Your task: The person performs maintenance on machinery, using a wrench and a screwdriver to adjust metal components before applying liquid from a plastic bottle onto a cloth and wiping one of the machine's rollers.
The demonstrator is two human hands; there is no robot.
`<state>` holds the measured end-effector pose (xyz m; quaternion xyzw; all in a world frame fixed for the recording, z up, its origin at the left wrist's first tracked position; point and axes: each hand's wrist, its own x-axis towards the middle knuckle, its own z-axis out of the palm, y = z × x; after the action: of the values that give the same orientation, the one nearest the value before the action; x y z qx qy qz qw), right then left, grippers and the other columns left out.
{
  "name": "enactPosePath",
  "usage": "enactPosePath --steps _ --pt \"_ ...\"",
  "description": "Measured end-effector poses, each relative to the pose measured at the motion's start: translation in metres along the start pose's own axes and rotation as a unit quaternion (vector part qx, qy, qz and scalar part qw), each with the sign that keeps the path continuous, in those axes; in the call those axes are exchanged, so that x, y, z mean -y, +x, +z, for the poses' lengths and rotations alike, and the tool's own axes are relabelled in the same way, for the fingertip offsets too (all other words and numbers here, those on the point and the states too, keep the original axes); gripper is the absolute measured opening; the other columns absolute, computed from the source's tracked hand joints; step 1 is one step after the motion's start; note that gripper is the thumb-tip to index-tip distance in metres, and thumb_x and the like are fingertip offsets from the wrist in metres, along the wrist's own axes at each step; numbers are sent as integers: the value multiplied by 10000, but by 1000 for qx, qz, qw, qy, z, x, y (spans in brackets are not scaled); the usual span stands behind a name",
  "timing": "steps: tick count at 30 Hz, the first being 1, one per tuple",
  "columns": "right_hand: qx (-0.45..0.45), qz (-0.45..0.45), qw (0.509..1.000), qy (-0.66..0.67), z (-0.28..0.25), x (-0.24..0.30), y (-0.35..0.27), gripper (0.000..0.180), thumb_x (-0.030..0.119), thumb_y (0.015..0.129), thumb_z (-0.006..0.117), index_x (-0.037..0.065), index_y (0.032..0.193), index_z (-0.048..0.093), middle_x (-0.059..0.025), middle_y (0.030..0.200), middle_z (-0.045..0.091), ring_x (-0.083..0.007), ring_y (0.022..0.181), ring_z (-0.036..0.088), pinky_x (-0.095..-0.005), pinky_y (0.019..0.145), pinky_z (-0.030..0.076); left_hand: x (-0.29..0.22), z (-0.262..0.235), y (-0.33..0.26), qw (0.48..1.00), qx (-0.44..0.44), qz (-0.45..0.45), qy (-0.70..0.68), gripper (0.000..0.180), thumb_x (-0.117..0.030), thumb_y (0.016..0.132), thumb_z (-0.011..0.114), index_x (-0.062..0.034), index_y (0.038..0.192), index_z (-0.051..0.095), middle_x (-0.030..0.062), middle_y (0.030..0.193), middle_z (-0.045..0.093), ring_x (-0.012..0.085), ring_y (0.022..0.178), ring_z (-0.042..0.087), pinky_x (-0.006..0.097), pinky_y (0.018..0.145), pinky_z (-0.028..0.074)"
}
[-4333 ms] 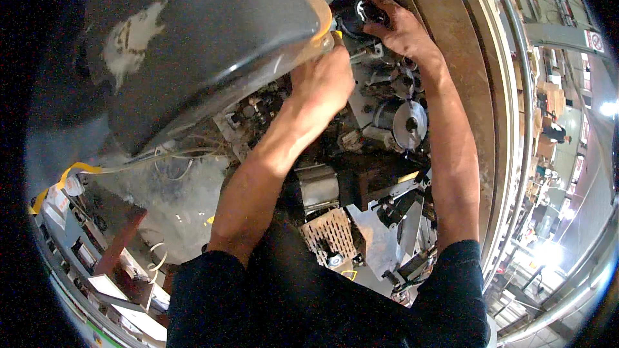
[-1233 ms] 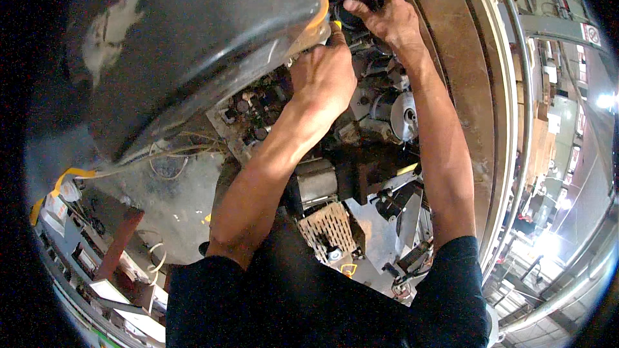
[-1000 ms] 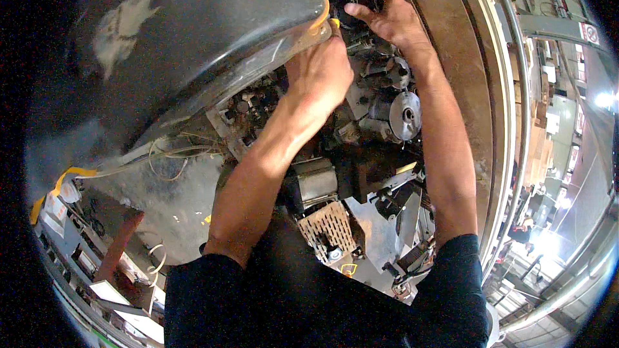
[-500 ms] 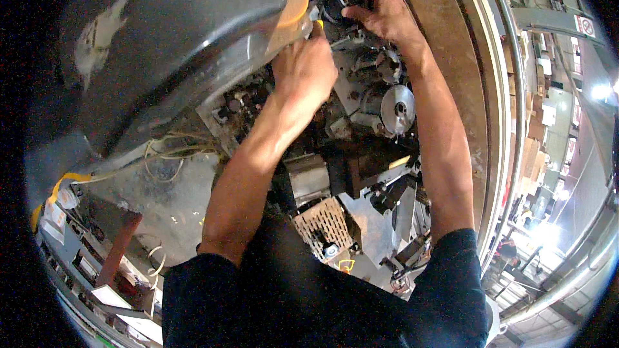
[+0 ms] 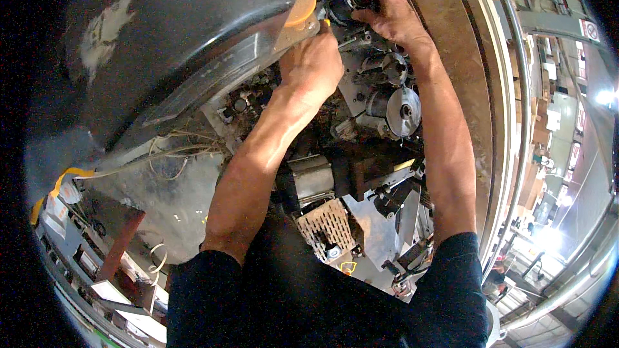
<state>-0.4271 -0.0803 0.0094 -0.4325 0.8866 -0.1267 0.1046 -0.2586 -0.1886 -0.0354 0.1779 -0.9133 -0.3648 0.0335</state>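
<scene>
Both my arms reach forward into an exposed machine interior of dark, greasy metal parts. My right hand (image 5: 392, 20) is wrapped round the end of a black round machine part (image 5: 338, 8) with a silver ring, at the far end. Left of it, my left hand (image 5: 313, 64) is closed, its fingers curled under the rim of an orange disc (image 5: 302, 3). A small yellow bit (image 5: 327, 22) shows at its fingertips; whatever it grips is mostly hidden. Between my forearms sits a silver disc-faced roller (image 5: 404, 111), with a smaller metal wheel (image 5: 393, 67) beyond it.
A large dark, scuffed cover (image 5: 187, 19) fills the upper left. Along the right run a brown panel (image 5: 461, 45) and a metal rail (image 5: 523, 90). Loose cables (image 5: 174, 148) lie at left. A perforated tan plate (image 5: 327, 229) is below. Another person (image 5: 498, 277) stands far right.
The whole view has shifted slightly right and down. My right hand keeps its hold on the black round part, its fingers slightly moved; my left hand stays closed by the orange disc.
</scene>
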Motion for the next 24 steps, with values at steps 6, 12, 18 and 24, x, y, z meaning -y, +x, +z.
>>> enactPosePath --steps 6,12,18,24 --pt "12 -8 1000 22 4 -5 3 652 232 803 785 90 1384 524 -173 1234 655 -286 1135 631 -373 971 481 -3 -2 -4 999 26 -25 28 480 -113 870 566 44 1316 481 292 920 682 448 885 681 538 781 543" --pt "-5 -35 998 51 1 -12 4 628 240 797 786 86 1354 542 -162 1208 671 -288 1141 632 -373 985 483 -16 -5 -14 997 47 -62 12 449 -106 865 559 38 1288 508 294 924 682 443 893 681 540 793 541" --pt "-21 110 994 -9 1 27 -2 665 409 775 797 90 1314 574 -166 1184 678 -305 1133 636 -387 997 483 -29 -21 -22 994 65 -85 10 505 -104 861 566 31 1335 455 276 911 691 449 855 685 544 766 545" --pt "-18 126 992 -18 2 20 -4 717 501 754 793 82 1298 587 -176 1190 673 -324 1148 626 -405 984 489 -29 -21 -17 998 37 -46 5 559 -105 860 573 26 1378 410 299 921 682 443 880 687 538 761 548"
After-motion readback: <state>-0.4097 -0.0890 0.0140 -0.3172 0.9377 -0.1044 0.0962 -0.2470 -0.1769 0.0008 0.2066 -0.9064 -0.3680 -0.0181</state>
